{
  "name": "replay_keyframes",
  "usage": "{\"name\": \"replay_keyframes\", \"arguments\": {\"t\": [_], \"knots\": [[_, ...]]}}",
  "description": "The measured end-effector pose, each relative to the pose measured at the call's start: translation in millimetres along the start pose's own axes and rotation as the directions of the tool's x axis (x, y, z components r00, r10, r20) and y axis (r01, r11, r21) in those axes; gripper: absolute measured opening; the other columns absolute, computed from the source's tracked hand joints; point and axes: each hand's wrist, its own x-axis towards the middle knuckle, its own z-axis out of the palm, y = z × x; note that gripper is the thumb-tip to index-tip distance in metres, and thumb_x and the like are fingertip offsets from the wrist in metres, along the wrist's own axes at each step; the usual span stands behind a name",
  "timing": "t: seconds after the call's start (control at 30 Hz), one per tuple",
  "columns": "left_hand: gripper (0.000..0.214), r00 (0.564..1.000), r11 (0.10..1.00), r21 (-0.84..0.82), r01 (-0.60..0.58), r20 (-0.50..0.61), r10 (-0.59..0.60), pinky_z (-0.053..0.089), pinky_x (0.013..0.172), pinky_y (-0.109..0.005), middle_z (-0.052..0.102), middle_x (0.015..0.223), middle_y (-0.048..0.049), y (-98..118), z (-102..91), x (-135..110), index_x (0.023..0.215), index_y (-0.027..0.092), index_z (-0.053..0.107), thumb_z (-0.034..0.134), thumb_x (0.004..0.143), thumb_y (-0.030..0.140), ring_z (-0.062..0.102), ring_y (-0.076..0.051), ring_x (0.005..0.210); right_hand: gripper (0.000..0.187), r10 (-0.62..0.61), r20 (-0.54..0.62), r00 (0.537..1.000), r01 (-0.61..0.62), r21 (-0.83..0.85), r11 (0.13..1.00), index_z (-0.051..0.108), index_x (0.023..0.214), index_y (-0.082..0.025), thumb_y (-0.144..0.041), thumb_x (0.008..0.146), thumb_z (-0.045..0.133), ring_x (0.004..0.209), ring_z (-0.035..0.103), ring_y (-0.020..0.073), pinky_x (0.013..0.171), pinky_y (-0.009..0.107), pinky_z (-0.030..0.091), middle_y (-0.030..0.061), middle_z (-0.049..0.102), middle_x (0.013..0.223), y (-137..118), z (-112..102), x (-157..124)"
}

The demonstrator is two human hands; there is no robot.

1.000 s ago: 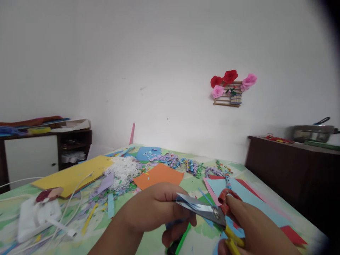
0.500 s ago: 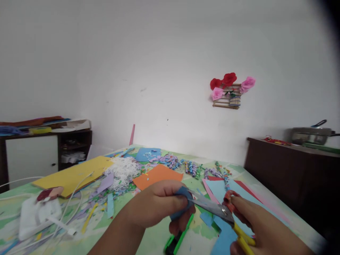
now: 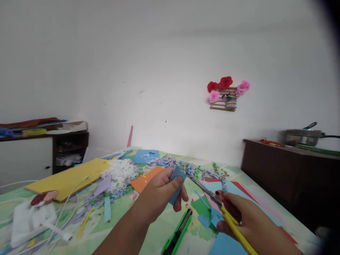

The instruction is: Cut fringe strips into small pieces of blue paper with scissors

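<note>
My left hand (image 3: 164, 193) pinches a small blue piece of paper (image 3: 175, 184) between thumb and fingers, above the middle of the table. To its right, my right hand (image 3: 241, 212) grips a pair of scissors with yellow handles (image 3: 231, 226). The scissor blades (image 3: 203, 187) point left, with their tips beside the paper's right edge; contact between them I cannot tell. Below the hands lies a green and black utility knife (image 3: 177, 233). Blue paper scraps (image 3: 209, 216) and a light blue sheet (image 3: 227, 245) lie under my right hand.
White shredded paper (image 3: 122, 173), yellow sheets (image 3: 71, 177) and an orange sheet (image 3: 146, 179) cover the left and middle table. A white charger with cables (image 3: 33, 223) sits front left. Curled paper strips (image 3: 186, 166) lie at the back. A dark cabinet (image 3: 281, 173) stands right.
The scissors have drawn back from the blue paper, to which they were close or touching before. My left hand has raised and turned the paper, and the utility knife shows more fully.
</note>
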Motion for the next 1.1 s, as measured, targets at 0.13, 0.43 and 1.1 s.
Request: {"name": "replay_keyframes", "arguments": {"t": [0.13,0.43,1.1], "knots": [[0.026,0.995,0.983,0.184,-0.007,-0.099,0.025,0.035,0.047,-0.02,0.056,0.056,0.003,-2,-1.8,2,0.063,0.015,0.049,0.046,0.079,0.036,0.046,-0.006,0.042,0.042,0.016,-0.014,1.0,-0.015,0.106,0.994,0.056,0.1,-0.018,-0.032,0.061,0.064,0.087,0.057,0.0264,0.073,0.034,0.048,0.0073,0.063,0.095,-3,2,-2],[0.033,0.994,0.951,0.304,0.055,-0.112,-0.022,0.03,0.044,-0.019,0.046,0.042,0.0047,1,3.6,0,0.056,0.014,0.05,0.039,0.08,0.033,0.041,-0.007,0.039,0.056,-0.124,0.007,0.992,0.119,0.237,0.964,0.04,0.115,-0.017,-0.025,0.061,0.056,0.103,0.049,0.0283,0.083,0.037,0.042,0.0097,0.055,0.111,-5,11,-8],[0.027,0.998,0.84,0.541,-0.025,-0.029,0.048,0.027,0.043,-0.018,0.039,0.045,0.0055,8,6.1,-8,0.05,0.016,0.047,0.042,0.075,0.024,0.036,-0.007,0.042,0.058,-0.196,0.05,0.979,0.176,0.262,0.949,0.039,0.114,-0.016,-0.026,0.06,0.056,0.099,0.049,0.0276,0.083,0.037,0.04,0.0124,0.051,0.11,-19,28,-10]]}}
